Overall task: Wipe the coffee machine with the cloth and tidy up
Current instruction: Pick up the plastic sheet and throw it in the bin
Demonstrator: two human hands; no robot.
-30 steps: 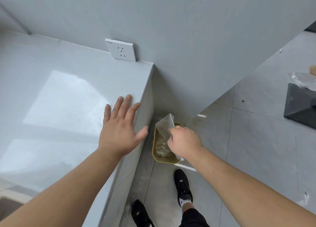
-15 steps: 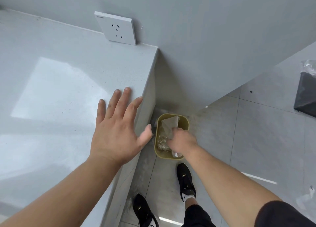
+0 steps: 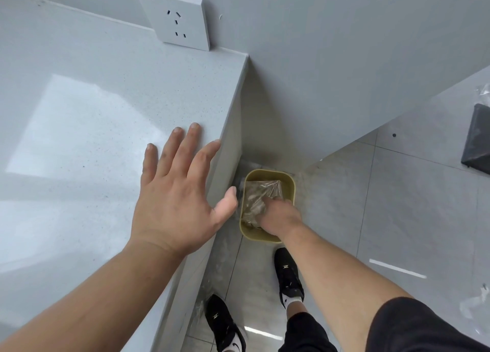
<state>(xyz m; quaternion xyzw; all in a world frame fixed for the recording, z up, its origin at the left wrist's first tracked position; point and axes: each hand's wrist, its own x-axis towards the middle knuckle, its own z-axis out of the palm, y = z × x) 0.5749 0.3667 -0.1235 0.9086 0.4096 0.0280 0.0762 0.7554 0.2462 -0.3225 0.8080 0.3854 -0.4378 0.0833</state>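
Observation:
My left hand point(image 3: 180, 192) lies flat with fingers spread on the grey countertop point(image 3: 79, 113), at its right edge, holding nothing. My right hand point(image 3: 278, 215) reaches down into a small olive-yellow waste bin point(image 3: 289, 183) on the floor beside the counter. Its fingers are on a crumpled clear plastic bag point(image 3: 258, 192) inside the bin; whether they still grip it is hidden. No coffee machine or cloth is in view.
A white wall socket point(image 3: 175, 19) sits on the wall above the counter's back edge. A grey wall runs right behind the bin. My two black shoes point(image 3: 287, 274) stand on the tiled floor. A dark flat object point(image 3: 477, 139) and clear plastic scraps lie at the right.
My right hand has gone down with the clear plastic bag, from above the bin's rim to inside it. My left hand stayed flat on the counter's edge.

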